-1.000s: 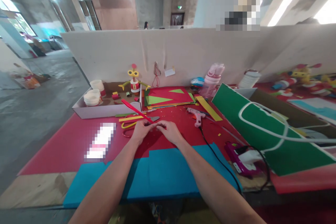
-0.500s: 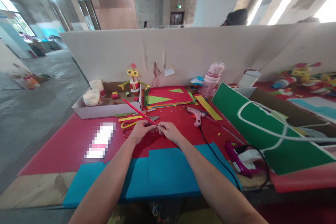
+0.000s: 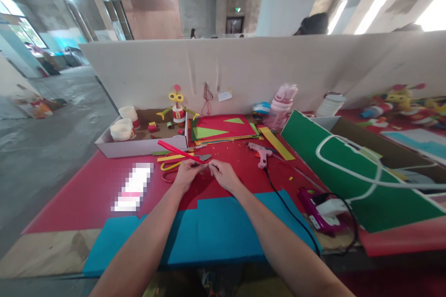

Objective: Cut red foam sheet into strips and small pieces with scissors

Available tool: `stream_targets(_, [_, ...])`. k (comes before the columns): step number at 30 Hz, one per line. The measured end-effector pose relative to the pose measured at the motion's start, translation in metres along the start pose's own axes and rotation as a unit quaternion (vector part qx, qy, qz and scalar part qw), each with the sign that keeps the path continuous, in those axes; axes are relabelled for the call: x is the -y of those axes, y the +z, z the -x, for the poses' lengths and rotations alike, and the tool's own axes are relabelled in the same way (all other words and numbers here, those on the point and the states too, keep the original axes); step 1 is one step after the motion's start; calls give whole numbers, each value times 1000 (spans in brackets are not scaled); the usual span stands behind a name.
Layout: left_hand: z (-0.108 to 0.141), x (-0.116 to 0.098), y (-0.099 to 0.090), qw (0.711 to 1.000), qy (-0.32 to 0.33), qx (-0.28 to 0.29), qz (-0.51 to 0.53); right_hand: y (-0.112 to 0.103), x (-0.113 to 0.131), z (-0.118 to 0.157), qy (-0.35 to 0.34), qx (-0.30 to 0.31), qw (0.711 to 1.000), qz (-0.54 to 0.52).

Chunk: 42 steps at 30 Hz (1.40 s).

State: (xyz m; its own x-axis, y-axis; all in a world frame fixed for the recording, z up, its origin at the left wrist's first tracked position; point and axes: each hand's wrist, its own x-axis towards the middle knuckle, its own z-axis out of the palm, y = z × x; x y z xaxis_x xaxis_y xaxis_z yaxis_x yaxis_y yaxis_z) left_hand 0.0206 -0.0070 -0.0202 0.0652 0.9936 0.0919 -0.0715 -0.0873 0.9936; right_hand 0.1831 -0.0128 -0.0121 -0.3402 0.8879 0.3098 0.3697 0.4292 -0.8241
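Observation:
A narrow red strip [image 3: 177, 150] slants up and to the left from my two hands, above the red tabletop [image 3: 83, 185]. My left hand [image 3: 188, 174] pinches it near its lower right end. Close beside, my right hand [image 3: 222, 174] has its fingers closed at the tip of the same strip. Scissors with yellow handles [image 3: 169, 165] lie just left of and behind my left hand, with a yellow strip [image 3: 170, 158] by them. To the right of my right hand rests a pink glue gun [image 3: 261, 153].
Blue sheets [image 3: 223, 227] cover the front edge. A white tray [image 3: 142, 147] with cups and a yellow-headed figure [image 3: 177, 102] stands back left. At the right are a green box [image 3: 334, 171], a purple power block [image 3: 320, 216] and cables. Red and green sheets [image 3: 223, 127] lie behind.
The red strip's far end has swung down and to the left, so the strip lies flatter and shows more of its width. My hands have shifted slightly.

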Motion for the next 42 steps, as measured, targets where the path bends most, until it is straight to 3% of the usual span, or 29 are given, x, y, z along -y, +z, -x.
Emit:
stream_targets(6, [1, -3, -4, 997, -33, 55, 35, -2, -5, -1, 4, 26, 999, 25])
stream_targets(12, [0, 1, -1, 999, -17, 12, 46, -1, -2, 0, 8, 23, 1000, -3])
stream_targets(18, [1, 2, 1, 997, -31, 3, 66, -2, 3, 0, -21, -19, 998, 58])
stream_targets(26, [0, 2, 3, 998, -22, -12, 61, 0, 2, 1, -22, -24, 999, 35])
stream_targets(33, [-1, -5, -2, 998, 6, -57, 10, -6, 6, 0, 1, -1, 999, 50])
stream_targets(42, [-1, 3, 3, 999, -3, -35, 37, -7, 7, 0, 23, 2, 999, 41])
